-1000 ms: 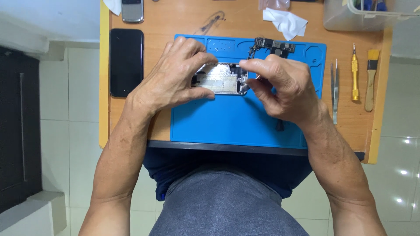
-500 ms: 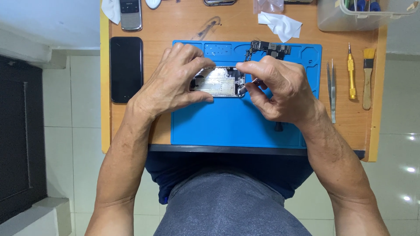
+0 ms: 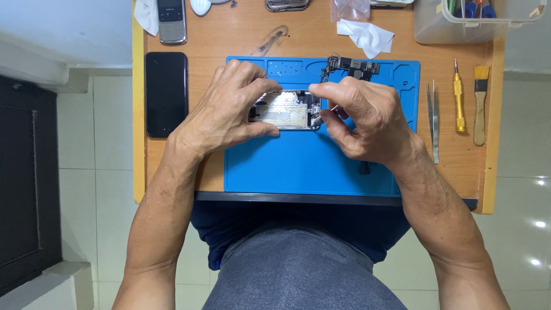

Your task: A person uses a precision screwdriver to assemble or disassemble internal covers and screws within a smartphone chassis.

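An opened phone body (image 3: 287,110) with its insides showing lies on a blue work mat (image 3: 310,161). My left hand (image 3: 229,109) grips the phone's left end, thumb along its near edge and fingers over the far edge. My right hand (image 3: 367,117) is at the phone's right end, fingers pinched together on a small part there; I cannot tell what the fingertips hold. A dark circuit board (image 3: 353,66) lies on the mat just beyond my right hand.
On the wooden table (image 3: 206,40): a black phone (image 3: 166,95) at the left, a grey keypad phone (image 3: 171,22) at the back, white tissue (image 3: 367,34), tweezers (image 3: 434,120), a yellow screwdriver (image 3: 458,97), a brush (image 3: 481,103), a clear tool box (image 3: 476,20).
Both hands stay on the opened phone. The right hand's fingers have shifted slightly at the phone's right end. The view has moved a little.
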